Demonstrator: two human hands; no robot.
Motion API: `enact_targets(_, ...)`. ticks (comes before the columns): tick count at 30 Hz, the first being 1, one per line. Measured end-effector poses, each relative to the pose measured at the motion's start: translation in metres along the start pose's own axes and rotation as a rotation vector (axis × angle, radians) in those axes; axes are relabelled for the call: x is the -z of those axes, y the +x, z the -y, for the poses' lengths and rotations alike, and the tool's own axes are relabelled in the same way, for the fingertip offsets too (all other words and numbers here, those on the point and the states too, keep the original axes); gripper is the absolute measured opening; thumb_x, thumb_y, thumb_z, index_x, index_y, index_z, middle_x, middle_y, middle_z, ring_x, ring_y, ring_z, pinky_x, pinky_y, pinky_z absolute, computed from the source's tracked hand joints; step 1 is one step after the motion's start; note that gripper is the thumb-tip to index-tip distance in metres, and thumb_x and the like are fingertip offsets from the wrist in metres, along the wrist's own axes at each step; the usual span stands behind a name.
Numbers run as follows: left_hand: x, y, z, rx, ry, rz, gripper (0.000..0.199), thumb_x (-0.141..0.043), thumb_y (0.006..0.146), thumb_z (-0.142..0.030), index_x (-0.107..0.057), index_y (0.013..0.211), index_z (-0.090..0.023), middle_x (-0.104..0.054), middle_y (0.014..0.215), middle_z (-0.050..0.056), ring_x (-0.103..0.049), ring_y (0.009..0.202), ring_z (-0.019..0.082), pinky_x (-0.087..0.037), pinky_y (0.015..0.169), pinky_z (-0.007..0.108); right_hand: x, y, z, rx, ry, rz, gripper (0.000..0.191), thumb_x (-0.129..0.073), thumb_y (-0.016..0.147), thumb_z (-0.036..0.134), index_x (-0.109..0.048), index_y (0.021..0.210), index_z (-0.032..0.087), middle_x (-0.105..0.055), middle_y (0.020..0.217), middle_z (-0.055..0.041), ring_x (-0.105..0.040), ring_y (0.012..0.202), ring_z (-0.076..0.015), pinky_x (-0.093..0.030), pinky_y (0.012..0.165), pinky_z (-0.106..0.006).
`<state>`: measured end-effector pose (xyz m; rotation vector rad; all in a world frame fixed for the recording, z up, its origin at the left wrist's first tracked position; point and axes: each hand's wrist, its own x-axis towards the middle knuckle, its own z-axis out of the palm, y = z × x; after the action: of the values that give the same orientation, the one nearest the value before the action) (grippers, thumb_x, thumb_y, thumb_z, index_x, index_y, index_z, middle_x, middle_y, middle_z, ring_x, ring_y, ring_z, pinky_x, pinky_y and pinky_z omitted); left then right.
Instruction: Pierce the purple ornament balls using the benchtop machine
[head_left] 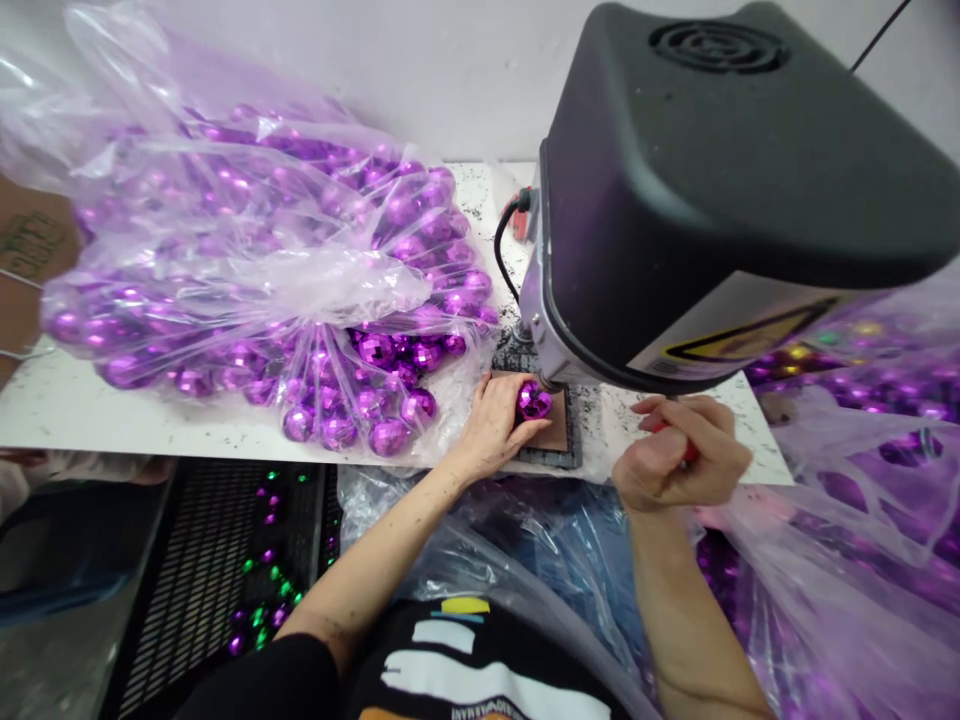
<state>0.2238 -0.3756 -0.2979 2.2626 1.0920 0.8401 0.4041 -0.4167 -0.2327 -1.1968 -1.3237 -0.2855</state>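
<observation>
A shiny purple faceted ball point(534, 400) is held by my left hand point(491, 425), its fingers behind it and the thumb in front. The ball is over a brown board point(553, 428) on the dark metal base point(571, 445) of a bench drill press with a black motor housing point(675, 200). The drill's tip is hidden behind the housing. My right hand point(682, 455) is closed around a red handle point(688, 450) at the right of the machine, mostly covered by the fingers.
A clear plastic bag point(337, 285) full of purple balls lies on the white table point(150, 420) at left. More bagged balls point(862, 560) are at right. Below the table, a black mesh crate point(187, 560) has small green and purple balls. A cable point(501, 245) runs behind the machine.
</observation>
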Motion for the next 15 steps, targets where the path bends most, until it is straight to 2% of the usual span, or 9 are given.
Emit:
enact_targets(3, -0.001, 0.001, 0.001, 0.008, -0.005, 0.003, 0.052, -0.057, 0.095, -0.049, -0.043, 0.135, -0.019, -0.059, 0.129, 0.014, -0.053, 0.123, 0.027, -0.027, 0.119, 0.051, 0.002, 0.026, 0.010, 0.060, 0.005, -0.141, 0.026, -0.052, 0.088, 0.036, -0.066, 0.077, 0.016, -0.051, 0.058, 0.0005, -0.053, 0.055, -0.0085, -0.037, 0.052, -0.022)
enact_targets(6, 0.001, 0.002, 0.001, 0.006, 0.000, -0.024, 0.050, -0.057, 0.095, -0.048, -0.044, 0.133, -0.018, -0.060, 0.125, 0.013, -0.055, 0.121, 0.027, -0.026, 0.118, 0.052, -0.002, 0.067, 0.021, 0.079, -0.050, -0.233, 0.031, -0.054, 0.092, 0.040, -0.066, 0.083, 0.013, -0.049, 0.062, 0.0009, -0.048, 0.055, -0.0031, -0.031, 0.054, -0.018)
enact_targets(9, 0.004, -0.007, -0.005, -0.013, -0.040, -0.070, 0.052, -0.059, 0.095, -0.047, -0.044, 0.135, -0.017, -0.060, 0.125, 0.013, -0.055, 0.118, 0.025, -0.037, 0.112, 0.047, -0.008, 0.103, 0.025, 0.066, -0.120, -0.170, 0.048, -0.048, 0.095, 0.052, -0.058, 0.074, 0.009, -0.040, 0.062, 0.0020, -0.035, 0.058, 0.0009, -0.026, 0.057, -0.018)
enact_targets(11, 0.005, -0.024, -0.014, -0.040, -0.055, -0.060, 0.055, -0.060, 0.094, -0.047, -0.044, 0.136, -0.016, -0.059, 0.126, 0.014, -0.055, 0.117, 0.025, -0.043, 0.106, 0.043, -0.013, 0.118, 0.024, 0.044, -0.087, -0.116, 0.058, -0.043, 0.093, 0.061, -0.052, 0.070, 0.009, -0.033, 0.058, 0.0041, -0.031, 0.056, 0.0013, -0.023, 0.056, -0.020)
enact_targets(13, 0.004, -0.045, -0.026, -0.098, -0.015, 0.002, 0.062, -0.060, 0.093, -0.049, -0.041, 0.141, -0.015, -0.058, 0.128, 0.016, -0.054, 0.120, 0.027, -0.042, 0.108, 0.045, -0.015, 0.123, 0.021, -0.022, -0.038, -0.069, 0.061, -0.040, 0.090, 0.066, -0.050, 0.070, 0.009, -0.032, 0.059, 0.0058, -0.035, 0.057, 0.0018, -0.022, 0.059, -0.023)
enact_targets(15, 0.006, -0.063, -0.036, -0.167, 0.043, 0.077, 0.077, -0.060, 0.090, -0.057, -0.035, 0.148, -0.014, -0.055, 0.134, 0.018, -0.050, 0.128, 0.029, -0.035, 0.115, 0.050, -0.016, 0.123, 0.018, -0.098, -0.024, -0.050, 0.059, -0.041, 0.087, 0.066, -0.048, 0.070, 0.009, -0.038, 0.064, 0.0070, -0.044, 0.065, 0.0012, -0.024, 0.066, -0.027)
